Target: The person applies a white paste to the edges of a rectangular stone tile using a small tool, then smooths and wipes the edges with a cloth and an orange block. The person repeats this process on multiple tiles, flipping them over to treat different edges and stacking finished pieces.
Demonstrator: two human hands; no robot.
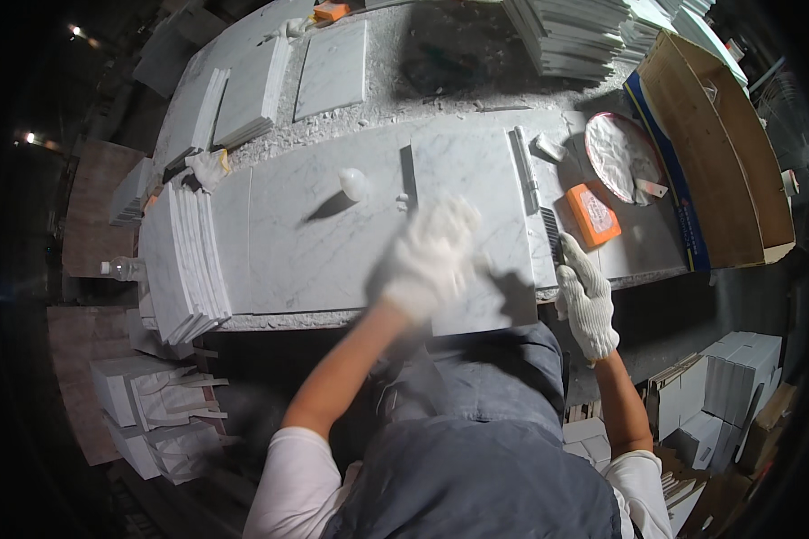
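A white-gloved pair of hands works over grey-veined white marble tiles on the bench. My left hand [431, 256] is smeared by motion above the left edge of the upright marble tile [476, 171] before me; its fingers cannot be made out. To the right of that tile, my right hand [590, 310] closes around the near end of a brush with dark bristles [550, 235]. A white bulb-shaped bottle [354, 184] rests on the marble to the left. Just beyond the brush lies a white bar-like strip [524, 171].
An orange block-like box [593, 216] and a round white-lined tray [613, 153] with a scraper [651, 188] lie right, beside an open cardboard box [719, 153]. Stacked tiles [187, 260] stand left, near a clear bottle [123, 269]. More tile stacks [571, 36] fill the far side.
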